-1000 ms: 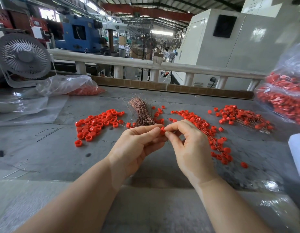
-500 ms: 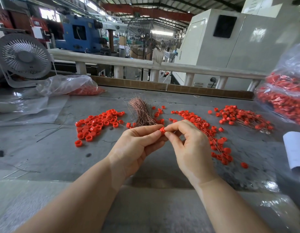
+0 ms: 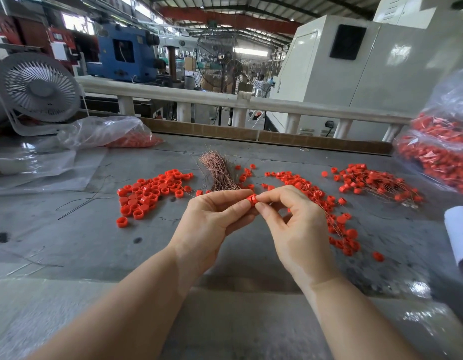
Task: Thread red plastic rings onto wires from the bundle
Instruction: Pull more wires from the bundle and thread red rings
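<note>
Red ring (image 3: 252,199) sits pinched between both hands above the grey table (image 3: 69,242), mid-frame: left hand (image 3: 212,224) grips it from the left with thumb and forefinger, right hand (image 3: 300,229) pinches it from the right, other fingers curled. Ring's open axis runs roughly left-right, hand to hand; wire through it too thin to make out. Just behind the hands, copper wire bundle (image 3: 220,172) lies on the table, long axis running away from the person, far end fanned out. Loose ring pile (image 3: 149,193) left of the bundle; strip of threaded rings (image 3: 336,216) trails right of the right hand, another heap (image 3: 375,183) further right. Containers: clear plastic bag (image 3: 443,149) at right edge, packed with red rings on wires; flatter clear bag (image 3: 108,133) back left holds a small red batch. White paper roll (image 3: 458,235) near right edge. Few stray dark wires (image 3: 82,203) left. White desk fan (image 3: 38,89) far left, railing (image 3: 225,100) behind the table. Nothing blocks the hands.
</note>
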Motion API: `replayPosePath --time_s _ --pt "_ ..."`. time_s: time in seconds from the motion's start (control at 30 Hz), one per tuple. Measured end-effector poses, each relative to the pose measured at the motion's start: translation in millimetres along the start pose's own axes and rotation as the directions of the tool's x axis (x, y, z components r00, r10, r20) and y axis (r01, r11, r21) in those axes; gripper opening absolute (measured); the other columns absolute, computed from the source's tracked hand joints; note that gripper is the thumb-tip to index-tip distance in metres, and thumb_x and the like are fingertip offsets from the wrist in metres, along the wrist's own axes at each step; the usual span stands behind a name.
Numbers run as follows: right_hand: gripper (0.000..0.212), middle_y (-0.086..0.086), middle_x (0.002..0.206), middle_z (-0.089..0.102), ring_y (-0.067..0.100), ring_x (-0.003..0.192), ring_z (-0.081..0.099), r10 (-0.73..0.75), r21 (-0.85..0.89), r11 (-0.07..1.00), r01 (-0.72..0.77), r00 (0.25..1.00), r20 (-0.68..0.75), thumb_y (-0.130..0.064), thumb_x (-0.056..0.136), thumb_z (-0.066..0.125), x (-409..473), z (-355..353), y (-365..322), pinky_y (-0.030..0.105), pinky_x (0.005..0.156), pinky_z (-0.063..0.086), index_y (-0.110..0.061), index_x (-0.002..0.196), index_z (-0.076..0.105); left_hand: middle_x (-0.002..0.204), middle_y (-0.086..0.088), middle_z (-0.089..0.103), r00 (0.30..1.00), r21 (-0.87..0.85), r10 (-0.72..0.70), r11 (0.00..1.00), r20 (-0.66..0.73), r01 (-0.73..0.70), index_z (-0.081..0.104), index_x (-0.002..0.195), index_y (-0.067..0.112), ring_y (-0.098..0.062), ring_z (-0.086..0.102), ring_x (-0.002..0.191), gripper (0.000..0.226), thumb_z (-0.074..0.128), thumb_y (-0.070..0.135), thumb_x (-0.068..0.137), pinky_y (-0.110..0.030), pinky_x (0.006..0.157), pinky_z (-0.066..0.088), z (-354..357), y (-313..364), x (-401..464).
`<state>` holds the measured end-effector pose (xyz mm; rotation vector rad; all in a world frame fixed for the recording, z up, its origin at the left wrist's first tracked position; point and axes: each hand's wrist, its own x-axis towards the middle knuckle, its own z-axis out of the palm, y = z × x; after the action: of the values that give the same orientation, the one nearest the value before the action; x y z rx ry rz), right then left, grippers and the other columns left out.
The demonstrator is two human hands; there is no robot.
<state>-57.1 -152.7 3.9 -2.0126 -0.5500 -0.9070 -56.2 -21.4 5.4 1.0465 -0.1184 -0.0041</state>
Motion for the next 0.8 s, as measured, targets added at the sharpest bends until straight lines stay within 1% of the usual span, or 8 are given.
replayPosePath --time_s 0.1,0.33,0.53,0.7,0.8 --pt "0.007 -0.008 0.078 0.062 0.005 0.076 0.055 -0.020 -0.009 1.000 0.020 1.000 -0.010 -0.003 0.079 0.070 0.0 0.3 0.3 0.013 0.065 0.044 -0.009 0.080 0.069 0.075 -0.010 0.073 1.000 0.014 0.016 1.000 0.002 -0.016 0.070 0.081 0.006 -0.013 0.070 0.068 0.021 0.064 0.007 0.061 -0.017 0.062 0.055 -0.1 -0.6 -0.4" --pt "0.007 -0.006 0.078 0.062 0.005 0.075 0.056 -0.057 0.007 0.998 0.057 0.998 -0.014 -0.001 0.077 0.068 1.7 0.1 1.0 0.014 0.066 0.044 -0.007 0.078 0.069 0.074 -0.010 0.072 0.999 -0.001 0.035 0.999 0.006 -0.035 0.074 0.071 0.011 -0.013 0.070 0.067 0.015 0.065 0.006 0.060 -0.018 0.061 0.055 0.2 0.6 0.9" --pt "0.008 -0.006 0.078 0.062 0.005 0.076 0.057 -0.054 0.023 0.998 0.054 0.999 0.001 0.001 0.077 0.068 2.4 -0.1 1.8 0.017 0.068 0.047 -0.007 0.078 0.069 0.075 -0.010 0.073 1.000 0.017 0.024 1.000 0.014 -0.024 0.071 0.079 0.007 -0.014 0.070 0.068 0.019 0.064 0.007 0.062 -0.018 0.061 0.055 -0.6 1.2 2.2" --pt "0.005 -0.004 0.078 0.062 0.005 0.076 0.055 -0.043 -0.026 0.999 0.043 0.999 0.000 -0.002 0.078 0.067 2.2 2.3 1.4 0.017 0.068 0.046 -0.007 0.079 0.068 0.074 -0.010 0.073 1.000 0.046 0.014 0.999 0.010 -0.014 0.069 0.084 0.005 -0.013 0.070 0.067 0.014 0.060 -0.002 0.076 -0.018 0.061 0.055 -1.8 0.9 2.9" --pt "0.003 -0.005 0.077 0.060 0.004 0.073 0.052 -0.068 -0.061 0.996 0.068 0.998 -0.001 -0.005 0.079 0.065 1.2 2.1 0.2 0.016 0.067 0.044 -0.007 0.078 0.068 0.074 -0.010 0.073 1.000 0.065 0.017 0.998 0.004 -0.017 0.070 0.084 0.005 -0.014 0.070 0.067 0.014 0.059 -0.003 0.078 -0.018 0.061 0.055 -2.4 1.1 2.8"
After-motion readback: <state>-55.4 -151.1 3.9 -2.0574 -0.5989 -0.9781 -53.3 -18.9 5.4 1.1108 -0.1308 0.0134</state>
